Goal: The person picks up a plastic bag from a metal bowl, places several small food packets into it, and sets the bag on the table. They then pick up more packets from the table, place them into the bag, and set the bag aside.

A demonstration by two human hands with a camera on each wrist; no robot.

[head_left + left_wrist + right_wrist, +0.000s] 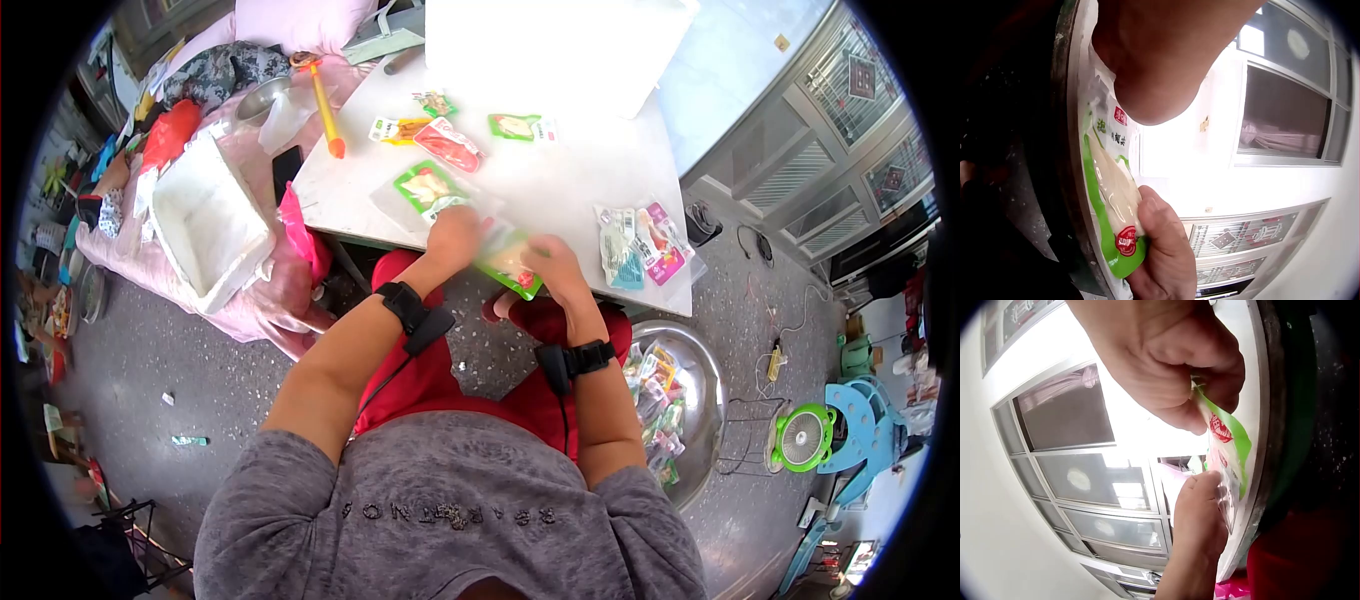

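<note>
Both hands hold one green-and-clear plastic food packet (508, 262) over the front edge of the white table (345, 205). Pale contents show through its film, and a red round mark sits near the green end (1127, 242). My left hand (455, 238) grips the clear end, its fingertips partly hidden in the left wrist view. At the green end, my right hand (556, 268) pinches the packet between thumb and fingers. Another green packet (425, 187) lies on the table just beyond my left hand.
Farther back lie a red packet (450, 145), a yellow one (398, 130) and a green one (515, 127). Packets (645, 240) lie at the table's right. A metal basin (708, 400) of packets stands on the floor. A white foam box (215, 225) sits left.
</note>
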